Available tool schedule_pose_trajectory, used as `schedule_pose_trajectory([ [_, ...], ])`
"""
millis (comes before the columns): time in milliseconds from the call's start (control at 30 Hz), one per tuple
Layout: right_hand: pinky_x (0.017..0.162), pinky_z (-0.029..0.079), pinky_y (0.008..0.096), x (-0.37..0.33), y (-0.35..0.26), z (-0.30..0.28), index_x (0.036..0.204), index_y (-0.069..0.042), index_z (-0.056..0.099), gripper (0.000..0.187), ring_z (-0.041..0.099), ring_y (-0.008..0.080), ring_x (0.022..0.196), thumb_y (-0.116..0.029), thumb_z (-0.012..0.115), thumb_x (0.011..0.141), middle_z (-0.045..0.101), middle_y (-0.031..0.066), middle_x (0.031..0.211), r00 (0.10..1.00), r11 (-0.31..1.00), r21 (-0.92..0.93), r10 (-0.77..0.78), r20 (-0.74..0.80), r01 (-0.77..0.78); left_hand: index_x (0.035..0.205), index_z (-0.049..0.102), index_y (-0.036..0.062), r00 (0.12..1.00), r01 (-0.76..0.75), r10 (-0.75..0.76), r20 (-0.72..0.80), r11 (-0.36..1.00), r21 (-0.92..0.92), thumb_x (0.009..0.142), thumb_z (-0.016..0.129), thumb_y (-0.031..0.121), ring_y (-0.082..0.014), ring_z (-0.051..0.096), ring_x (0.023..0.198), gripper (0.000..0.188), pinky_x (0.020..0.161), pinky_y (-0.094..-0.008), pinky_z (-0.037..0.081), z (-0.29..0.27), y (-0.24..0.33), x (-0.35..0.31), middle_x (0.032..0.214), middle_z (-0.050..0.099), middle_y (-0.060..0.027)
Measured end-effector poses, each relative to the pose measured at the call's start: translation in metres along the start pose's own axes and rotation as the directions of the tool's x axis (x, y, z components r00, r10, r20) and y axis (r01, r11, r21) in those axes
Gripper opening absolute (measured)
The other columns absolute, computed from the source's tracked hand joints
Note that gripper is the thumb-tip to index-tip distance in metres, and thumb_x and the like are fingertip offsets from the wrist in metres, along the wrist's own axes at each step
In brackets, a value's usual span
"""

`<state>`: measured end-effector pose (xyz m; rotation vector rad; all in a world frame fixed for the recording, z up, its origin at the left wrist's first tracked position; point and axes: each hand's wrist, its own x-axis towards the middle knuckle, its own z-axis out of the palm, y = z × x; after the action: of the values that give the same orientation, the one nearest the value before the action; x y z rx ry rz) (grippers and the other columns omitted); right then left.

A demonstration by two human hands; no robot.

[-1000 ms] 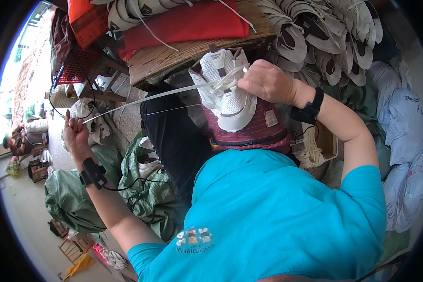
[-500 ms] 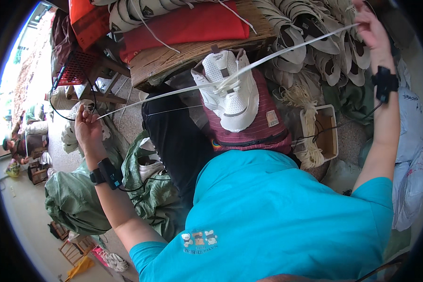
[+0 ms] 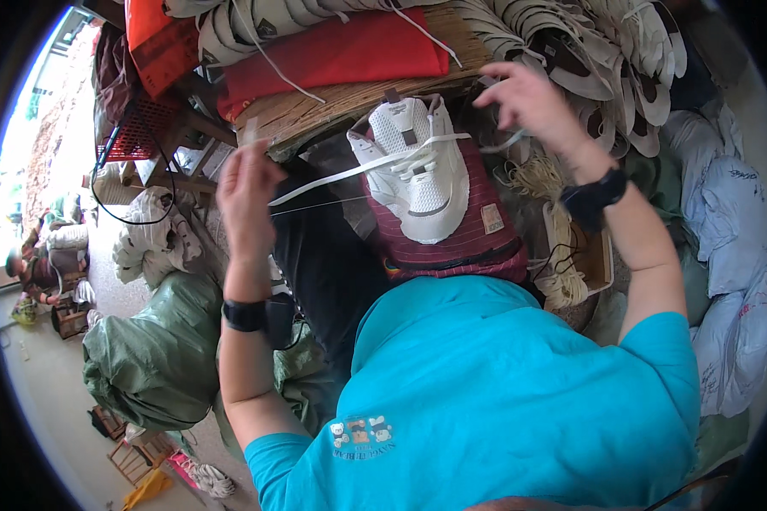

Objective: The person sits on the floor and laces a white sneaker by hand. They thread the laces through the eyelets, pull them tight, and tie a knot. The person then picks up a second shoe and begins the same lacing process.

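A white shoe upper [image 3: 429, 200] with a mesh tongue lies on the maroon striped cloth pad [image 3: 494, 187] over my lap. A white shoelace [image 3: 341, 176] runs through its eyelets, one length stretching left to my left hand [image 3: 249, 192]. That hand is closed, with a pale lace end poking up above the fingers. My right hand [image 3: 528, 106] hangs in the air right of the upper, blurred, its fingers apart. The lace's other length trails loosely just below it, seemingly out of its grasp.
Ahead stands a wooden bench [image 3: 349, 98] with red cloth [image 3: 341, 64] and stacked uppers [image 3: 273, 30]. More uppers [image 3: 562, 55] are piled at the far right. A laces bundle [image 3: 562, 255] hangs over a box at right. Green sacks [image 3: 153, 349] sit at left, white sacks [image 3: 733, 230] at right.
Both hands have come inward from wide apart, the left rightward and the right down and leftward. The taut lace has slackened, and the right hand appears to have let its end go.
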<state>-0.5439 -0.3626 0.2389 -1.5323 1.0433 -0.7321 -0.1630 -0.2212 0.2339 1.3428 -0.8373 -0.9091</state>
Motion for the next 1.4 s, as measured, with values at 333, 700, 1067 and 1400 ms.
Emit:
schedule_pose_trajectory([
  [333,0.062,0.050,0.0307,-0.010,0.011,0.060,0.093,-0.003,0.058,0.007,0.061,0.0114,0.068,-0.010,0.061,0.091,0.061,0.0033,0.073,0.969,0.906,-0.351,-0.192,0.155,0.235,0.105,0.066,0.0045,0.914,0.177,-0.192,0.358,0.981,0.075,0.105,0.052,0.026,-0.0021,0.048,0.061,0.025,0.055,-0.0183,0.036,0.081,-0.037,-0.036,0.075,0.063,0.0021],
  [700,0.062,0.053,0.0385,-0.014,-0.015,0.078,0.086,-0.005,0.056,0.009,0.067,0.0280,0.071,-0.011,0.060,0.080,0.065,0.0111,0.075,0.765,0.190,-0.810,-0.501,0.406,0.554,0.097,0.071,0.0016,0.921,0.176,-0.253,0.296,0.949,0.261,0.101,0.059,0.027,-0.0009,0.045,0.054,0.028,0.048,-0.0191,0.035,0.081,-0.034,-0.043,0.068,0.059,0.0048],
  [1067,0.071,0.048,0.0356,-0.005,-0.018,0.072,0.099,-0.004,0.055,0.017,0.064,0.0263,0.076,-0.009,0.058,0.083,0.061,0.0065,0.076,0.756,0.140,-0.768,-0.354,0.551,0.625,0.078,0.066,0.0021,0.901,-0.426,0.244,0.359,0.648,0.631,0.089,0.065,0.019,-0.0236,0.059,0.058,0.021,0.058,-0.0375,0.048,0.086,-0.042,-0.035,0.063,0.058,-0.0111],
  [1400,0.081,0.050,0.0420,0.045,-0.050,0.051,0.093,-0.007,0.061,0.029,0.062,0.0304,0.095,-0.012,0.078,0.070,0.062,0.0072,0.098,0.657,0.347,-0.593,-0.096,0.748,0.726,0.104,0.058,0.0050,0.712,-0.624,0.076,0.698,0.523,0.581,0.080,0.072,0.009,-0.0340,0.063,0.096,0.028,0.082,-0.0437,0.052,0.084,0.012,0.000,0.105,0.056,-0.0139],
])
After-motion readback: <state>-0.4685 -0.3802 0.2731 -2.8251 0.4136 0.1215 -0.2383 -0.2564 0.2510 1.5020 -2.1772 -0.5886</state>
